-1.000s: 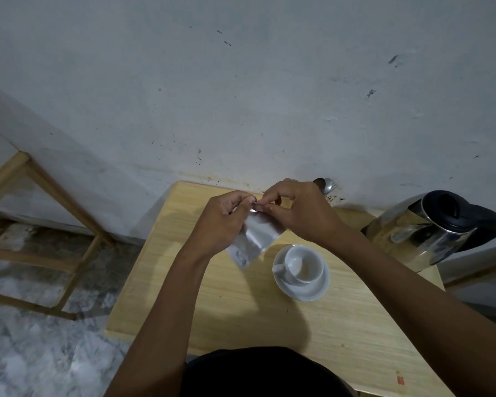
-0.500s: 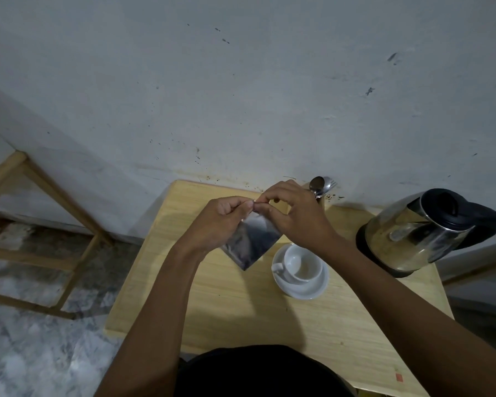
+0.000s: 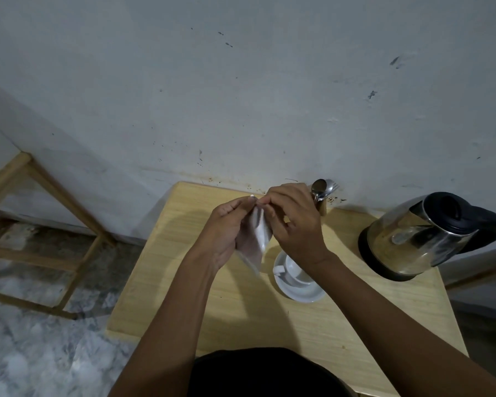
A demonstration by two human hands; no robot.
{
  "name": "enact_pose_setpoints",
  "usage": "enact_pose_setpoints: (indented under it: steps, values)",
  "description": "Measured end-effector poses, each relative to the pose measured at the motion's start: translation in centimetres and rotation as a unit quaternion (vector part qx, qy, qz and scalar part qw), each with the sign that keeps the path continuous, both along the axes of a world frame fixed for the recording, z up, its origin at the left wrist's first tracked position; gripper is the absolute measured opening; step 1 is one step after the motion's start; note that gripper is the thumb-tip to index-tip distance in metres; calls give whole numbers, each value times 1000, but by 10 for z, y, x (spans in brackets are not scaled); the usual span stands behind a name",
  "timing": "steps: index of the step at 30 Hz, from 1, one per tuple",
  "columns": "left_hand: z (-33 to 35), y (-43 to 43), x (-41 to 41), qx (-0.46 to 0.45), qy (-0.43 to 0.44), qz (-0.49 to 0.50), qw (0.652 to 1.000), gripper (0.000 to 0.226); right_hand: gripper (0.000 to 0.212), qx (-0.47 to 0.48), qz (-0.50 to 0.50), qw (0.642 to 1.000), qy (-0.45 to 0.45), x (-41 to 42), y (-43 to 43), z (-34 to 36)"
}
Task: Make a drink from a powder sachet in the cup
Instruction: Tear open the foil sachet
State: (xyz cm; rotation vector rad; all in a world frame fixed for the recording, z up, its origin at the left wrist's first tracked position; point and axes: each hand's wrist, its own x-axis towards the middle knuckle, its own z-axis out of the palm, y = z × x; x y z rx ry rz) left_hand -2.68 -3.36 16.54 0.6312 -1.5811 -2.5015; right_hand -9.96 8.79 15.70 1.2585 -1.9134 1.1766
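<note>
I see the wooden table (image 3: 161,282), kettle (image 3: 413,239) at its right edge, my left hand (image 3: 226,233) and right hand (image 3: 295,224) both pinching the sachet (image 3: 259,239) top over mid-table, cup (image 3: 295,272) on saucer (image 3: 298,293) just right, spoons (image 3: 321,187) at back edge.

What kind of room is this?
Probably a drink-making corner at home: a small pale wooden table against a scuffed white wall, a shiny steel electric kettle and a white ceramic cup on its saucer.
</note>
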Motion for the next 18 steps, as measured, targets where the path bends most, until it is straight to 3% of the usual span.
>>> enact_pose_setpoints:
  steps: [11, 18]
  values:
    - [6, -21, 11, -142, -15, -72, 987, 20, 9, -19, 12, 987, -159, -5, 1, 6]
    - [1, -32, 8, -231, -5, -1, 973, 16, 6, -54, -30, 971, -231, 7, 8, -4]
